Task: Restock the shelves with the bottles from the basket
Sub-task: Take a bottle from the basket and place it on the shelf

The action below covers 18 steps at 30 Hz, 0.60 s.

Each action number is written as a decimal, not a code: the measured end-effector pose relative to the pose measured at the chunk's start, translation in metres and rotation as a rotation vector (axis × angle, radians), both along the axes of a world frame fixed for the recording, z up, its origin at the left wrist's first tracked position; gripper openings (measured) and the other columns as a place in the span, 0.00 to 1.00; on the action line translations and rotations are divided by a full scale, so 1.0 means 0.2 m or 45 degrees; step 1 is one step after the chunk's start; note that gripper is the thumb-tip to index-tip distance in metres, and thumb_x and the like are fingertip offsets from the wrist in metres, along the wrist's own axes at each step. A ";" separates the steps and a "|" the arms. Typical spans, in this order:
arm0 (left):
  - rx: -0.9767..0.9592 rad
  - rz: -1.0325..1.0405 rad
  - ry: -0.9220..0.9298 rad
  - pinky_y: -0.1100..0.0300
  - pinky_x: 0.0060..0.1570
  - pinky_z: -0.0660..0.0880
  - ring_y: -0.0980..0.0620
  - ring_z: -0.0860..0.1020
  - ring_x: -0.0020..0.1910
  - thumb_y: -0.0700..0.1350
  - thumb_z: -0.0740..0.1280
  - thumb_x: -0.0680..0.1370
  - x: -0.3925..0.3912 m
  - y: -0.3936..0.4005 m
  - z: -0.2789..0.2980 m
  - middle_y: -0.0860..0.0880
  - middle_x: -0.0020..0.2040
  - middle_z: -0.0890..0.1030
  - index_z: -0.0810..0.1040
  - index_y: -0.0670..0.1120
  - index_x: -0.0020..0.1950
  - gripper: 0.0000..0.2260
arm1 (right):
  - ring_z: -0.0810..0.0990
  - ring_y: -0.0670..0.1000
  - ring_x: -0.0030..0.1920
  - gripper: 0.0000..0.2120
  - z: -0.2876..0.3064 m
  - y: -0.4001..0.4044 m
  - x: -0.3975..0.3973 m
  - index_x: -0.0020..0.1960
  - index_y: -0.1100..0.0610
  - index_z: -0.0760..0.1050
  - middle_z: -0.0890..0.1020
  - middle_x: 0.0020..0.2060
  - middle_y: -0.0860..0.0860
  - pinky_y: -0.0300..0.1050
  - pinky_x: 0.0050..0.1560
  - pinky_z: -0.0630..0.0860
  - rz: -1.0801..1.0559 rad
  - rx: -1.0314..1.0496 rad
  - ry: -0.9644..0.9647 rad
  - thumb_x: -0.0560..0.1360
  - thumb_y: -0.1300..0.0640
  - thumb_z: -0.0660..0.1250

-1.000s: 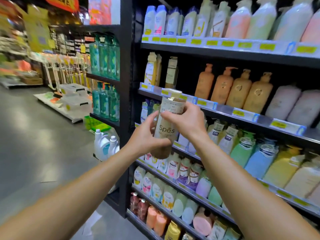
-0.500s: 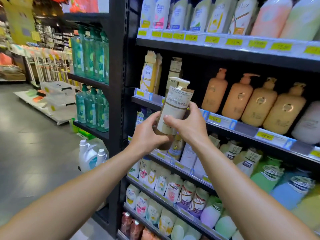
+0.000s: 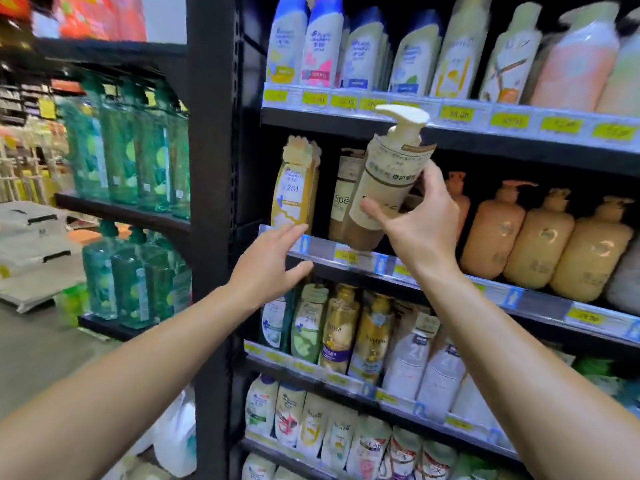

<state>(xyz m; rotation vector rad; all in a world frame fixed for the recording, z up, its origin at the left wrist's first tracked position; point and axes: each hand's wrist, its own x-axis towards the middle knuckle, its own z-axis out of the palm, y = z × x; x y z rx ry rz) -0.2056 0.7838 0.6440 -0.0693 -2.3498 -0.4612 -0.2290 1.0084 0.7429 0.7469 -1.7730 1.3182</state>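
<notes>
A shelf unit fills the right side, with an upright post [image 3: 211, 202] at its left edge. The right hand [image 3: 420, 223] holds a pump bottle [image 3: 388, 181] tilted over the front edge of the second shelf [image 3: 346, 256], before a matching bottle [image 3: 343, 199] standing there. A pouch [image 3: 294, 183] stands left of those; a row of pump bottles [image 3: 540, 240] stands to the right. The left hand [image 3: 268, 266] sits lower left, at the shelf edge. More bottles [image 3: 367, 46] line the shelf above and the shelves below.
</notes>
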 end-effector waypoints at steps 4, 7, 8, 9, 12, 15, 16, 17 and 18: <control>-0.321 -0.003 0.033 0.52 0.76 0.55 0.45 0.58 0.78 0.58 0.66 0.78 -0.15 -0.08 -0.01 0.44 0.79 0.61 0.61 0.51 0.79 0.31 | 0.81 0.47 0.57 0.38 -0.01 -0.13 -0.08 0.70 0.57 0.70 0.81 0.59 0.48 0.47 0.60 0.78 -0.043 -0.037 0.043 0.65 0.52 0.82; -0.511 0.047 0.056 0.44 0.75 0.55 0.41 0.56 0.78 0.59 0.64 0.78 -0.21 -0.14 -0.04 0.42 0.79 0.60 0.62 0.51 0.79 0.31 | 0.81 0.47 0.57 0.39 -0.03 -0.20 -0.13 0.70 0.58 0.70 0.81 0.60 0.48 0.47 0.60 0.77 -0.093 -0.035 0.073 0.65 0.52 0.82; -0.559 0.054 0.085 0.41 0.74 0.58 0.40 0.58 0.78 0.59 0.65 0.78 -0.22 -0.15 -0.06 0.41 0.79 0.60 0.63 0.50 0.78 0.31 | 0.80 0.45 0.57 0.39 -0.04 -0.21 -0.15 0.71 0.58 0.70 0.80 0.60 0.46 0.44 0.60 0.77 -0.111 -0.033 0.081 0.65 0.51 0.81; -0.601 0.048 0.127 0.38 0.73 0.60 0.39 0.60 0.77 0.58 0.67 0.76 -0.23 -0.17 -0.09 0.41 0.78 0.62 0.66 0.49 0.77 0.32 | 0.79 0.41 0.57 0.39 -0.05 -0.23 -0.16 0.71 0.57 0.70 0.79 0.59 0.43 0.39 0.60 0.76 -0.127 -0.032 0.083 0.65 0.51 0.81; -0.692 0.019 0.251 0.35 0.69 0.64 0.37 0.64 0.75 0.57 0.71 0.75 -0.27 -0.20 -0.17 0.40 0.76 0.67 0.70 0.47 0.75 0.31 | 0.74 0.29 0.54 0.39 -0.08 -0.26 -0.20 0.70 0.57 0.70 0.77 0.57 0.38 0.26 0.57 0.70 -0.173 -0.022 0.077 0.64 0.50 0.82; -0.713 -0.003 0.303 0.34 0.70 0.61 0.37 0.61 0.77 0.58 0.67 0.76 -0.32 -0.23 -0.22 0.40 0.77 0.65 0.68 0.47 0.76 0.30 | 0.73 0.27 0.53 0.38 -0.10 -0.29 -0.23 0.69 0.57 0.72 0.78 0.57 0.40 0.21 0.55 0.65 -0.226 0.008 0.032 0.63 0.51 0.82; -0.712 -0.013 0.314 0.34 0.71 0.60 0.37 0.60 0.77 0.58 0.66 0.77 -0.33 -0.24 -0.24 0.40 0.77 0.64 0.68 0.47 0.76 0.30 | 0.72 0.25 0.53 0.37 -0.11 -0.30 -0.24 0.69 0.56 0.72 0.78 0.56 0.40 0.21 0.54 0.64 -0.242 0.015 0.015 0.63 0.51 0.82; -0.713 -0.022 0.324 0.34 0.71 0.59 0.37 0.59 0.77 0.59 0.64 0.77 -0.33 -0.24 -0.25 0.40 0.77 0.63 0.68 0.47 0.76 0.30 | 0.71 0.23 0.52 0.37 -0.12 -0.31 -0.25 0.68 0.55 0.72 0.78 0.56 0.39 0.20 0.54 0.64 -0.257 0.020 -0.003 0.63 0.51 0.82; -0.717 -0.028 0.335 0.34 0.71 0.58 0.37 0.58 0.78 0.59 0.63 0.77 -0.34 -0.25 -0.26 0.40 0.78 0.63 0.68 0.48 0.76 0.30 | 0.71 0.23 0.52 0.36 -0.12 -0.31 -0.26 0.68 0.53 0.72 0.78 0.55 0.38 0.20 0.54 0.64 -0.269 0.022 -0.026 0.63 0.51 0.82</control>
